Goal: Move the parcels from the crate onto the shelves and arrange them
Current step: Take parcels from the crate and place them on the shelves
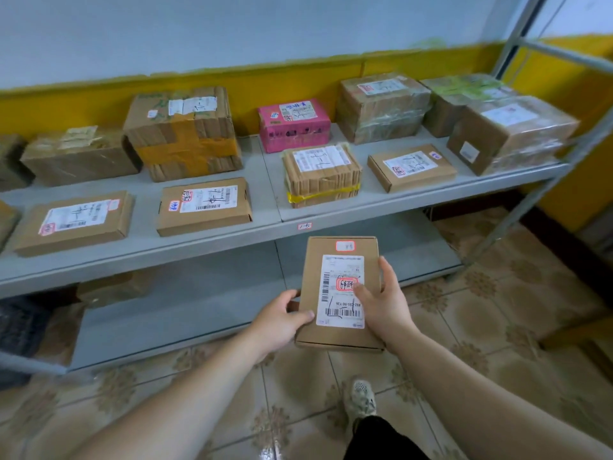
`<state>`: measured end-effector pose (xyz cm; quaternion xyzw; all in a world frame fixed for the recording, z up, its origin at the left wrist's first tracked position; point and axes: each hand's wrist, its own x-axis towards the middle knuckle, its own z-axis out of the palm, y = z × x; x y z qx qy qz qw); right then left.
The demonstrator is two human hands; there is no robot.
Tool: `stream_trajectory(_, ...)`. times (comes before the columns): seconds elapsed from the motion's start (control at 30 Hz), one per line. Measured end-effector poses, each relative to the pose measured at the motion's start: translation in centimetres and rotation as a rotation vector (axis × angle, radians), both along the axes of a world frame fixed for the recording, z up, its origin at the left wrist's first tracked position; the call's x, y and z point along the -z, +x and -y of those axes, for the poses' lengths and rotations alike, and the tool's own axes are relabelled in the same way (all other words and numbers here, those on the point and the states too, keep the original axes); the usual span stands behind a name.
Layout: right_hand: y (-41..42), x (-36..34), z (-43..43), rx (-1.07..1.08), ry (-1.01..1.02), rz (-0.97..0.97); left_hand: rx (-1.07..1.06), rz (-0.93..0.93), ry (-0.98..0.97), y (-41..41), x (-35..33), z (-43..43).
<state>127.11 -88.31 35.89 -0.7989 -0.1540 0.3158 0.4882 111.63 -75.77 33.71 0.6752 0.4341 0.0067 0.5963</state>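
Note:
A flat brown cardboard parcel [335, 333] with a white shipping label is held in both hands in front of the grey shelves. My left hand [277, 322] grips its left edge, thumb on top. My right hand [381, 300] grips the right edge, thumb lying across the label. The parcel hangs below the front edge of the upper shelf [265, 227], over the lower shelf [199, 307]. The crate does not show clearly.
The upper shelf carries several parcels, among them a pink box [293, 126], a taped stack [321, 175] and flat boxes [204, 205] [411, 167]. A metal upright [537, 190] stands at the right. A dark object [20, 327] sits at the lower left. Tiled floor and my shoe [360, 398] lie below.

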Motion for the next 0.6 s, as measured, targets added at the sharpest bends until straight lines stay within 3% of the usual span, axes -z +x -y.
stream_trajectory(0.33,9.3,6.6,-2.9,0.000,-0.077,-0.145,0.003,-0.159,-0.058,8.6,5.8,-3.1)
stream_trajectory(0.6,15.9,20.0,-10.1,-0.009,-0.088,-0.182,0.000,-0.132,-0.038,16.1,18.9,-9.0)
